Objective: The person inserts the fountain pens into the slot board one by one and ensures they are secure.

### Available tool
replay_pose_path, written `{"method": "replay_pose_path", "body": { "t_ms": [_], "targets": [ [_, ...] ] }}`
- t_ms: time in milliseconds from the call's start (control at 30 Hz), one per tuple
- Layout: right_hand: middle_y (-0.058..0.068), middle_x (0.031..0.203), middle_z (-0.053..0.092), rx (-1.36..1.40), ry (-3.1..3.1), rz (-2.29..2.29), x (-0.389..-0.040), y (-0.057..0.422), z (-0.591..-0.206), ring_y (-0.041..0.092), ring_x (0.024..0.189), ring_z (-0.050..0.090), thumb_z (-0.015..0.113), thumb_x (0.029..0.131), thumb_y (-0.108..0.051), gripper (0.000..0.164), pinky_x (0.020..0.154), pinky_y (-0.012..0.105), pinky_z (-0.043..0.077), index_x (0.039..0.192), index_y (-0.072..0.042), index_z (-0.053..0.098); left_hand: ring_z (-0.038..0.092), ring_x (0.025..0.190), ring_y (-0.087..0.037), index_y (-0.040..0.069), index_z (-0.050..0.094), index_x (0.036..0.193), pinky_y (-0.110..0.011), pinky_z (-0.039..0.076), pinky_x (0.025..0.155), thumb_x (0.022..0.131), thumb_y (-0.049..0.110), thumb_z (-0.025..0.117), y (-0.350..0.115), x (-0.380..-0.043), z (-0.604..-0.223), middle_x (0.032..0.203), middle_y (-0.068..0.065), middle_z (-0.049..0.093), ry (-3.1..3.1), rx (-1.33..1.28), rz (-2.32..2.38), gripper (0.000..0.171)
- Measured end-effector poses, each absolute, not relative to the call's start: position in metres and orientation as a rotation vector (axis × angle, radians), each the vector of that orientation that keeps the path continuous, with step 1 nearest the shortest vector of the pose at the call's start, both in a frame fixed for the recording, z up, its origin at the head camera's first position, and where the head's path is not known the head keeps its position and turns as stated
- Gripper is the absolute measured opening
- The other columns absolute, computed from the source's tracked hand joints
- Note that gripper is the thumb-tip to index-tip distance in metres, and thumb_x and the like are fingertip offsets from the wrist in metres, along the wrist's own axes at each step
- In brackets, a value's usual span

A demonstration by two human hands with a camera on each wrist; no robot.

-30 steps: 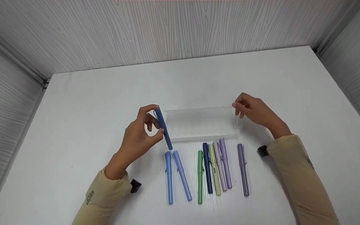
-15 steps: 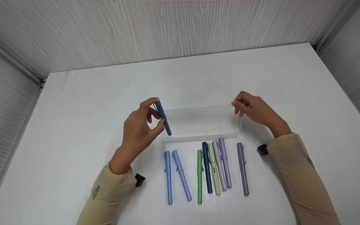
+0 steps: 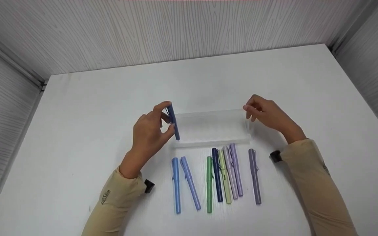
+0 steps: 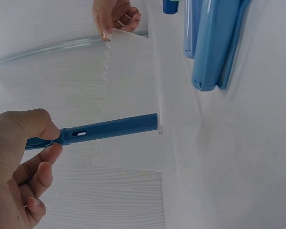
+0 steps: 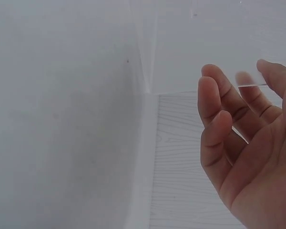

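A dark blue pen (image 3: 174,123) with a clip is pinched between the thumb and fingers of my left hand (image 3: 149,131). It tilts steeply, its lower end over the left end of a clear plastic pen holder (image 3: 212,127). In the left wrist view the pen (image 4: 109,129) passes in front of the holder, whose edge is notched (image 4: 106,71); whether they touch I cannot tell. At the holder's right end, my right hand (image 3: 262,111) pinches the upper corner between thumb and index finger. The right wrist view shows that thin clear edge (image 5: 251,86) between the fingertips.
In front of the holder lie several pens: light blue (image 3: 176,185), periwinkle (image 3: 191,183), green (image 3: 209,185), navy (image 3: 217,175), yellow-green (image 3: 225,177), two lilac ones (image 3: 236,170) and a grey-purple one (image 3: 255,177). Wood-grain panels (image 3: 182,29) wall the white table (image 3: 77,131) at back and sides.
My left hand has raised the dark blue pen and carried it away from me, from before the holder's left end to over it. My right hand has stayed at the holder's corner.
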State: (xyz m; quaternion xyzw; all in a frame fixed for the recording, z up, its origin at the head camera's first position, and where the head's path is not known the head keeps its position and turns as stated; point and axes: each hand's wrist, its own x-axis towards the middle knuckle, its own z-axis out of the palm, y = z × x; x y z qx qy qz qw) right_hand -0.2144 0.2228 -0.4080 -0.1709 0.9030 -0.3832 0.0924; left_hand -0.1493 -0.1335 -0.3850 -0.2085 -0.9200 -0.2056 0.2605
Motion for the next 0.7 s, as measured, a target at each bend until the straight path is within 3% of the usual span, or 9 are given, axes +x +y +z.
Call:
{"method": "replay_pose_path", "body": {
  "t_ms": [700],
  "targets": [
    [0.010,0.090,0.068,-0.515,2.681,-1.131,-0.2162,0.2239,-0.4114,0.018,0.077,0.062,0.046,0.099,-0.043,0.036,0.074,0.034,0.045,0.104,-0.008,0.053,0.052,0.060,-0.021,0.013,0.045,0.132,-0.033,0.043,0.056,0.080,0.015,0.075,-0.1298,-0.1584,-0.3919,0.081,-0.004,0.070,-2.599,-0.503,-0.581,0.060]
  ]
}}
